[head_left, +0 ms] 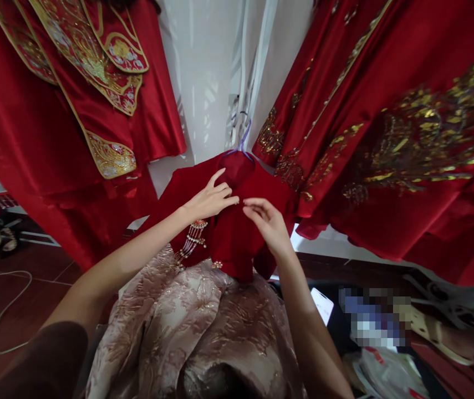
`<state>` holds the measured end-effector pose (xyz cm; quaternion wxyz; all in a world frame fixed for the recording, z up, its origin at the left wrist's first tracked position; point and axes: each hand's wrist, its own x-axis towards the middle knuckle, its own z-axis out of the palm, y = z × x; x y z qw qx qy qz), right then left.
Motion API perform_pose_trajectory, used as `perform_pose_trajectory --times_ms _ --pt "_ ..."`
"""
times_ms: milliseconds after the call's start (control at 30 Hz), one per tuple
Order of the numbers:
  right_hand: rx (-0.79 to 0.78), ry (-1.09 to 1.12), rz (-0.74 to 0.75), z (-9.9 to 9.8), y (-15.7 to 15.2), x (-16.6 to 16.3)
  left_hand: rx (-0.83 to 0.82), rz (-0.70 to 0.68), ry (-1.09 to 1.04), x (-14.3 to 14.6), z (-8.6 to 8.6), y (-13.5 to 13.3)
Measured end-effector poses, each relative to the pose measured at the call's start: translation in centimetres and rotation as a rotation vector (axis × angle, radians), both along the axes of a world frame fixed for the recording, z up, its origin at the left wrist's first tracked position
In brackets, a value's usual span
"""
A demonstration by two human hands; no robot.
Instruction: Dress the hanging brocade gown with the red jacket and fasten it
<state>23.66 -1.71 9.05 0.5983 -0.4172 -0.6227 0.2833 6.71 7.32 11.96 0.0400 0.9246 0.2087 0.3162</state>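
Note:
A dark red velvet jacket [220, 233] hangs in front of me on a purple hanger [243, 141], its deeper red lining showing at the neck. My left hand [212, 198] lies over its upper front, one finger stretched up and the others bent together toward the middle. Just to the right, my right hand [268, 221] has thumb and fingertips drawn together in a pinch at the jacket's front. Whatever is between the fingertips of either hand is too small to make out. A beaded tassel [193, 241] dangles below my left wrist.
Shiny pink patterned fabric [203, 321] covers my lap. Red embroidered garments hang on the left [132, 127] and right [370, 183] before a pale wall [203, 66]. A lit phone [322, 306] and plastic bags [390, 374] lie at lower right. A cable [1, 316] curls on the floor.

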Motion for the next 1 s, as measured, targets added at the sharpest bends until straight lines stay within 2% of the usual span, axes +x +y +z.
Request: perform_pose_trajectory --times_ms 67,167,200,267,367,467,533,633,767,900,1000 --pt "0.039 0.046 0.002 1.1 1.6 -1.2 0.005 0.029 -0.052 0.0 -0.3 0.4" --pt "-0.038 -0.003 0.019 2.1 3.6 -3.2 0.076 0.14 -0.111 -0.3 -0.7 0.7" --pt "-0.082 -0.029 -0.047 2.2 4.1 -3.8 0.117 0.211 -0.12 -0.6 -0.7 0.6" --pt "-0.144 -0.098 -0.302 2.1 4.6 -4.6 0.2 0.384 -0.145 -1.1 -0.7 0.3" --pt "-0.065 -0.263 -0.706 1.1 4.8 -4.6 0.245 0.621 -0.225 -1.9 -0.5 -0.1" --pt "0.036 -0.411 -0.856 -0.1 4.8 -3.0 0.185 0.762 -0.312 -3.2 -0.3 0.4" --pt "-0.001 -0.468 -0.9 -0.6 4.7 -1.1 0.133 0.746 -0.335 -4.5 -0.2 1.4" --pt "-0.092 -0.528 -0.94 -0.7 4.6 2.1 0.027 0.631 -0.291 -6.8 -0.2 3.6" --pt "-0.1 -0.595 -0.868 0.5 4.7 5.7 -0.21 0.603 -0.323 -8.9 0.0 6.1" --pt "-0.037 -0.655 -0.827 2.6 5.0 7.9 -0.253 0.664 -0.337 -9.6 1.5 6.9" --pt "-0.099 -0.706 -0.734 4.5 5.0 9.6 -0.269 0.767 -0.328 -10.6 2.9 6.9"
